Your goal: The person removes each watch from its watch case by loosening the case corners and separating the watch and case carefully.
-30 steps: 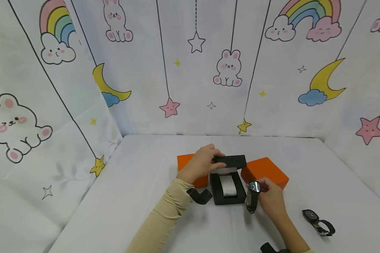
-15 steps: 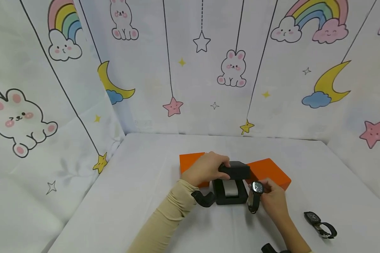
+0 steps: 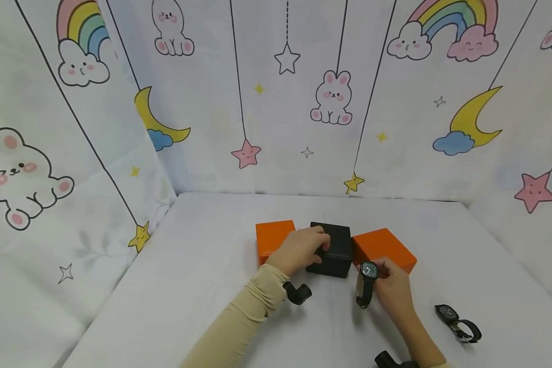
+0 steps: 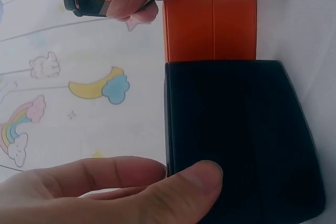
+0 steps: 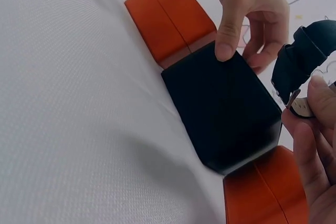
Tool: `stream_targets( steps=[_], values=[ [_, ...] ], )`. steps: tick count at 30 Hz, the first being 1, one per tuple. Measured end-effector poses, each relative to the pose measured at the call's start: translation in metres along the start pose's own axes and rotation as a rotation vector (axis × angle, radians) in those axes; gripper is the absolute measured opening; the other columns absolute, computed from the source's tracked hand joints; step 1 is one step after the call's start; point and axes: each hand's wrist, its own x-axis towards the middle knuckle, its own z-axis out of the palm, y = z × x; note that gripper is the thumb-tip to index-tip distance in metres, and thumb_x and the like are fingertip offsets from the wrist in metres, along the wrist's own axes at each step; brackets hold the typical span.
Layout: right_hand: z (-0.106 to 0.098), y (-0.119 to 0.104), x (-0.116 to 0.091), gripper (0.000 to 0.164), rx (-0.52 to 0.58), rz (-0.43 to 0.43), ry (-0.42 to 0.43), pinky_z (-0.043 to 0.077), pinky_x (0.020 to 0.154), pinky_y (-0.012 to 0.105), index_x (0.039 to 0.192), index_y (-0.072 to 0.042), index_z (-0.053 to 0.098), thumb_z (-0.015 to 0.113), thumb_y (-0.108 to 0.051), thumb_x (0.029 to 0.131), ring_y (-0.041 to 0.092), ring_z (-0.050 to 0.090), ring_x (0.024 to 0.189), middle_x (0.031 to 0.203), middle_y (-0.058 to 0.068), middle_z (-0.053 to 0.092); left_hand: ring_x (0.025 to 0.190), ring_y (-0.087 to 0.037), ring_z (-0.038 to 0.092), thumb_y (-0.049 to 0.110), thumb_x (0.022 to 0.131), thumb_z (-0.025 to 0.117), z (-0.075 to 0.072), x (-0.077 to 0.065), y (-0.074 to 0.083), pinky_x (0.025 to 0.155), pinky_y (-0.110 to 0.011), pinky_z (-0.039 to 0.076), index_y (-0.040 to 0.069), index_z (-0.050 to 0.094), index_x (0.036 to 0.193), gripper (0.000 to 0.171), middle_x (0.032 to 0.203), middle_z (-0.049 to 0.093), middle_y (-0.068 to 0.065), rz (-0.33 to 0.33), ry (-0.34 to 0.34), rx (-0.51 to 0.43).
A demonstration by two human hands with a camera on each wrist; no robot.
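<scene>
The black watch box [image 3: 339,253] stands closed in the middle of the table. My left hand [image 3: 300,249] holds its lid; in the left wrist view the thumb [image 4: 202,178] lies on the front face, with the fingers at the top edge. In the right wrist view the left hand [image 5: 252,17] shows the same hold from the other side. My right hand [image 3: 395,289] pinches a wristwatch [image 3: 369,270] with a dark dial and dark strap, which hangs right of the box. Its buckled strap [image 5: 310,45] shows up close in the right wrist view.
An orange box [image 3: 272,236] is left of the black box, partly behind my left hand. Another orange box [image 3: 386,247] sits angled at its right. A second black wristwatch [image 3: 448,313] lies on the white table [image 3: 202,255] at the right. Patterned cloth hangs behind.
My left hand has swung the black box's lid down and forward; the pale cushion inside is now covered. My right hand with the wristwatch has stayed in place.
</scene>
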Motion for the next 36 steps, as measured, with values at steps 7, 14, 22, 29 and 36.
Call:
stream_targets(
  steps=[7,14,22,29,36],
  values=[
    [-0.002,-0.001,0.000,0.016,-0.021,0.007,-0.003,0.047,0.066,0.012,0.097,-0.002,0.066,0.061,0.004,0.082,0.008,0.058,0.074,0.093,0.015,0.070,0.081,-0.009,0.058,0.030,0.076,0.079,-0.002,0.000,0.003,0.070,-0.024,0.049,0.025,0.062,0.095,0.026,0.098,0.057,0.008,-0.001,0.011,0.030],
    [-0.003,0.003,-0.002,0.016,-0.002,0.043,-0.033,0.049,0.063,0.018,0.098,-0.002,0.066,0.066,-0.003,0.082,0.006,0.058,0.074,0.092,0.013,0.070,0.076,-0.005,0.054,0.044,0.082,0.071,-0.004,-0.001,0.007,0.065,-0.019,0.046,0.027,0.066,0.099,0.025,0.094,0.059,0.010,0.044,0.020,-0.032],
    [-0.003,-0.002,-0.001,0.015,-0.013,0.006,-0.037,0.051,0.061,0.018,0.099,0.000,0.067,0.064,-0.002,0.084,0.007,0.061,0.068,0.091,0.016,0.071,0.098,-0.006,0.061,0.048,0.087,0.063,-0.015,-0.002,0.033,0.083,-0.014,0.048,0.016,0.056,0.126,0.051,0.114,0.064,0.001,0.148,0.011,-0.474],
    [-0.005,-0.003,-0.001,0.013,0.005,-0.057,-0.042,0.051,0.055,0.020,0.097,0.000,0.068,0.065,-0.003,0.084,0.010,0.058,0.059,0.083,0.015,0.069,0.084,0.003,0.061,0.037,0.085,0.070,-0.003,0.000,0.042,0.073,-0.008,0.047,0.018,0.059,0.123,0.044,0.107,0.066,0.005,0.164,-0.064,-0.630],
    [-0.010,-0.001,-0.001,0.019,0.060,-0.099,-0.102,0.052,0.057,0.021,0.101,-0.001,0.070,0.068,-0.014,0.087,0.008,0.059,0.060,0.084,0.013,0.070,0.078,0.008,0.059,0.032,0.083,0.073,0.005,0.003,0.042,0.072,-0.008,0.048,0.017,0.065,0.114,0.035,0.096,0.069,0.009,0.121,-0.006,-0.681]
  ],
)
